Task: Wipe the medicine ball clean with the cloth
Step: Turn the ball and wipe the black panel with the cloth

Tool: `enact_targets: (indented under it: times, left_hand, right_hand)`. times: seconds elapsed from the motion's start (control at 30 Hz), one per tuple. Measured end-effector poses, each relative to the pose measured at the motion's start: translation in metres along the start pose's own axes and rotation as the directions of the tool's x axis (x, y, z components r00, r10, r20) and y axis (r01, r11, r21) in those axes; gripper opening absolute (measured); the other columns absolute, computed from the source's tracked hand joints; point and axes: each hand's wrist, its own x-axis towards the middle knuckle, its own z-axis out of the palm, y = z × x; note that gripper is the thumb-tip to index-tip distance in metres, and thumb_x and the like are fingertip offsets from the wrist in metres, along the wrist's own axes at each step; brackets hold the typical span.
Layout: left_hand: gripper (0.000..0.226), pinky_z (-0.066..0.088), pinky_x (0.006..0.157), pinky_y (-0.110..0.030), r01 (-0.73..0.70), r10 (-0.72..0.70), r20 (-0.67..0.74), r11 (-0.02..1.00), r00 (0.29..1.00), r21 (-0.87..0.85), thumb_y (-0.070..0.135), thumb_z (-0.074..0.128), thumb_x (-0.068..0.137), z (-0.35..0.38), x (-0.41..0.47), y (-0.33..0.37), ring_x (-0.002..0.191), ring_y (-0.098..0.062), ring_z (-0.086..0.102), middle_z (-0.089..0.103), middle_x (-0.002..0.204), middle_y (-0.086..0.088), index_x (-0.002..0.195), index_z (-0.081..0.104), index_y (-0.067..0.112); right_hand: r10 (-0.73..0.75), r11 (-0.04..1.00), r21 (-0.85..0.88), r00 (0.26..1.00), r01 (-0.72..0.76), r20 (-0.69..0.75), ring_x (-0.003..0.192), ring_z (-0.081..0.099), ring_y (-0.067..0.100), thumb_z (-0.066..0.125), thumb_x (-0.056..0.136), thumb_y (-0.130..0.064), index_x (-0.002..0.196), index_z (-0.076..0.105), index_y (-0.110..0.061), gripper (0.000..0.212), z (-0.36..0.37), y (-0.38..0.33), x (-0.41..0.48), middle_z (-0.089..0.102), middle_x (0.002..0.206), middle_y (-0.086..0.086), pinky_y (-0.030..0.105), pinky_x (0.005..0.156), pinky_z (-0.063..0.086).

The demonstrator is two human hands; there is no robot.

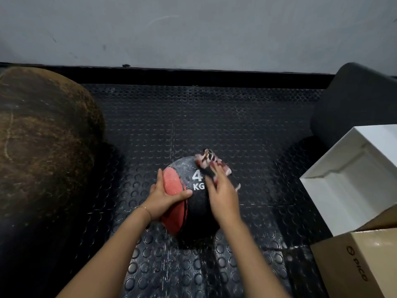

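1. The medicine ball (197,209), black and red and marked "4 KG", sits on the studded floor mat (214,117), in the middle between both arms.
2. The left hand (161,201) steadies it, fingers and thumb grasping around the red panel.
3. The right hand (223,196) is on the upper right of the ball. Its fingers are stretched out, pressing the patterned cloth (211,161) onto the ball rather than clenching it, as far as the blur shows.
4. Wiping looks under way. Pale dusty streaks show above the "4", so I'd say the top, the near side and the underside are left.
5. A big worn brown ball (43,136) crowds the left.
6. On the right are a white box (354,179) and a cardboard box (361,265), so there's little room to roll.
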Motion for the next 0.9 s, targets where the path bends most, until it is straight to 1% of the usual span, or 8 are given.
enact_targets:
  times: [0.13,0.2,0.27,0.33,0.53,0.73,0.83,0.9]
  left_hand:
    - [0.143,0.022,0.117,-0.042,-0.055,0.054,0.021,0.998,0.998,0.026,0.077,0.073,0.026,0.001,-0.003,0.003,0.141,-0.026,0.025,0.014,0.155,-0.007,0.146,0.003,0.043]
    - [0.134,0.023,0.116,-0.042,-0.07,0.069,0.021,0.997,0.997,0.038,0.068,0.076,0.036,0.005,-0.007,0.006,0.14,-0.028,0.023,0.012,0.155,-0.01,0.146,0.004,0.043]
    - [0.121,0.021,0.114,-0.044,-0.063,0.062,0.017,0.997,0.998,0.045,0.056,0.081,0.056,0.01,-0.009,0.007,0.142,-0.03,0.017,0.005,0.155,-0.012,0.147,0.001,0.044]
    - [0.113,0.019,0.115,-0.043,-0.056,0.056,0.01,0.998,0.998,0.034,0.048,0.078,0.065,0.01,-0.01,0.01,0.143,-0.03,0.014,0.001,0.156,-0.012,0.147,0.0,0.043]
    - [0.115,0.023,0.114,-0.04,-0.072,0.071,0.035,0.997,0.997,0.01,0.044,0.082,0.062,0.005,-0.008,0.005,0.141,-0.031,0.021,0.006,0.155,-0.013,0.147,0.004,0.043]
    - [0.113,0.018,0.116,-0.044,-0.078,0.077,0.013,0.995,0.997,0.063,0.047,0.077,0.066,0.018,-0.011,0.011,0.144,-0.034,0.011,-0.008,0.156,-0.01,0.146,-0.003,0.046]
    - [0.117,0.018,0.117,-0.043,-0.104,0.1,0.051,0.99,0.994,0.091,0.054,0.08,0.058,0.011,-0.006,0.008,0.145,-0.03,0.01,-0.005,0.157,-0.009,0.144,0.0,0.05]
    - [0.127,0.015,0.116,-0.038,-0.152,0.14,0.107,0.982,0.984,0.113,0.069,0.078,0.039,-0.001,-0.004,0.005,0.146,-0.024,0.006,-0.004,0.158,-0.007,0.141,0.004,0.055]
  right_hand:
    - [-0.14,0.988,-0.064,0.99,0.138,-0.027,0.137,0.008,0.0,0.043,0.096,-0.024,0.138,0.024,-0.037,0.048,-0.006,0.0,-0.055,0.013,0.142,-0.026,0.035,0.116,0.021]
    - [-0.123,0.977,-0.173,0.992,0.125,0.025,0.137,0.028,0.013,0.04,0.097,-0.028,0.137,0.041,-0.026,0.04,-0.008,-0.007,-0.01,0.032,0.148,-0.009,0.037,0.107,0.033]
    - [0.048,0.971,-0.237,0.988,-0.011,0.15,0.116,0.053,0.029,0.038,0.097,-0.031,0.123,0.053,-0.016,0.034,-0.009,-0.023,0.05,0.055,0.128,0.012,0.034,0.085,0.042]
    - [0.109,0.966,-0.249,0.981,-0.066,0.163,0.11,0.056,0.032,0.039,0.096,-0.033,0.12,0.055,-0.015,0.033,-0.005,-0.029,0.073,0.06,0.12,0.015,0.034,0.085,0.042]
    - [-0.311,0.936,-0.142,0.946,0.321,0.087,0.14,0.01,0.003,0.042,0.095,-0.029,0.138,0.032,-0.033,0.044,-0.005,-0.009,-0.053,0.017,0.145,-0.021,0.029,0.116,0.01]
    - [0.146,0.95,-0.303,0.958,-0.067,0.246,0.113,0.054,0.034,0.036,0.097,-0.035,0.119,0.056,-0.01,0.039,-0.009,-0.027,0.087,0.058,0.123,0.018,0.036,0.087,0.042]
    - [0.098,0.96,-0.277,0.978,-0.044,0.183,0.112,0.055,0.03,0.039,0.096,-0.033,0.121,0.055,-0.018,0.033,-0.011,-0.018,0.064,0.059,0.122,0.011,0.031,0.083,0.04]
    - [-0.02,0.985,-0.167,0.994,0.038,0.111,0.124,0.048,0.018,0.044,0.095,-0.031,0.133,0.046,-0.028,0.038,-0.018,-0.014,0.019,0.05,0.136,-0.003,0.028,0.096,0.038]
